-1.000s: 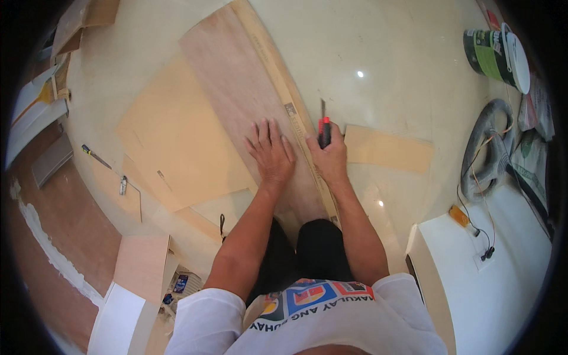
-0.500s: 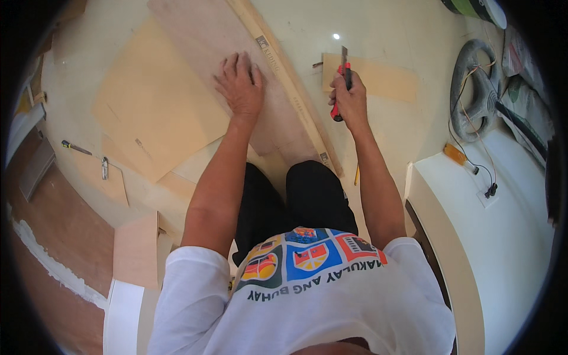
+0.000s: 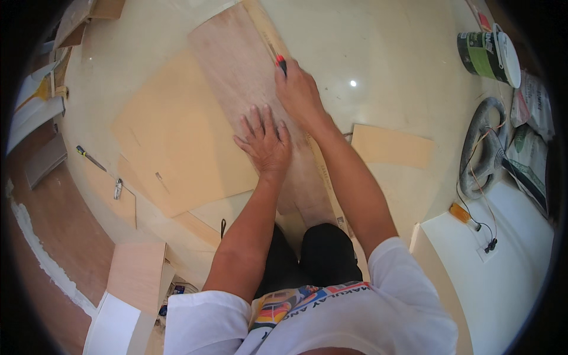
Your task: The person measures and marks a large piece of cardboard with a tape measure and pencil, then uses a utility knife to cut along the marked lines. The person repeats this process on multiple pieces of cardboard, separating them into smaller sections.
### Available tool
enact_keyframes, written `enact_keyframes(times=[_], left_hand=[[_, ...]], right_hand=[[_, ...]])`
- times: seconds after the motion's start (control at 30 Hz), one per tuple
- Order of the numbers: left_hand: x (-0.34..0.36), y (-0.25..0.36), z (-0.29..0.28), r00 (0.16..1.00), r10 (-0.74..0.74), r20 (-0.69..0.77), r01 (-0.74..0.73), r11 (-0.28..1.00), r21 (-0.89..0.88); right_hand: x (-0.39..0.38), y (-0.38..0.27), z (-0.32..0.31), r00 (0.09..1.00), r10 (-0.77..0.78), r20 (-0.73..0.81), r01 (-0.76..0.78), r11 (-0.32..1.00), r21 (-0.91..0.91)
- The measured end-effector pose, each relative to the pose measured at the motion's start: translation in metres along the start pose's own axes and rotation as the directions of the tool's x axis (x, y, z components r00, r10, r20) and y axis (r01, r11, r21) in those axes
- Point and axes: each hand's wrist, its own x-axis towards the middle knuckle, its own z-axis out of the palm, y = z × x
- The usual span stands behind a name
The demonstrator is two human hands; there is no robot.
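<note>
A long brownish wooden board lies slanted on the floor in front of my knees. My left hand rests flat on it, fingers spread. Along the board's right side runs a pale printed strip. My right hand is closed around a red and black utility knife at that strip, well beyond my left hand. The knife's blade is too hard to make out, so I cannot tell whether it touches the strip. Tan sheet material lies under and left of the board.
A small tan piece lies on the floor to the right. Farther right are a grey-handled tool, a bucket and an orange-handled screwdriver. At left are another screwdriver, a metal clip-like item and a plywood box.
My right hand has carried the knife leftward from above the small tan piece to the printed strip. My left hand remains on the board. The whole view has shifted.
</note>
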Motion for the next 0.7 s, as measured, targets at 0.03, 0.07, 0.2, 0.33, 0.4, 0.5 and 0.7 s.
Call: enact_keyframes(times=[0.03,0.07,0.2,0.33,0.4,0.5,0.7], left_hand=[[-0.001,0.004,0.005,1.0,0.009,-0.003,-0.009,1.0,0.003],[-0.002,0.005,0.006,1.0,0.005,0.014,-0.005,1.0,-0.003],[0.003,0.011,-0.004,0.996,-0.012,0.093,0.014,1.0,-0.021],[0.003,0.01,-0.007,0.989,-0.029,0.145,0.038,0.998,-0.056],[0.001,0.007,-0.004,0.992,-0.027,0.122,0.033,0.998,-0.049],[0.0,0.004,0.0,0.994,-0.018,0.106,0.024,0.998,-0.05],[0.0,0.005,0.001,0.998,0.002,0.07,-0.001,1.0,-0.012]], right_hand=[[0.02,0.001,0.004,0.998,-0.06,-0.014,0.059,0.996,-0.061],[0.038,0.001,0.008,0.998,-0.057,-0.031,0.055,0.997,-0.06],[0.082,-0.008,0.011,1.0,0.0,0.004,0.001,0.999,-0.047],[0.104,-0.014,0.013,0.998,0.05,0.048,-0.045,0.994,-0.101],[0.108,-0.022,0.011,0.993,0.062,0.101,-0.048,0.99,-0.13],[0.11,-0.03,0.009,0.986,0.076,0.149,-0.053,0.986,-0.158],[0.12,-0.035,0.01,0.985,0.051,0.167,-0.017,0.98,-0.2]])
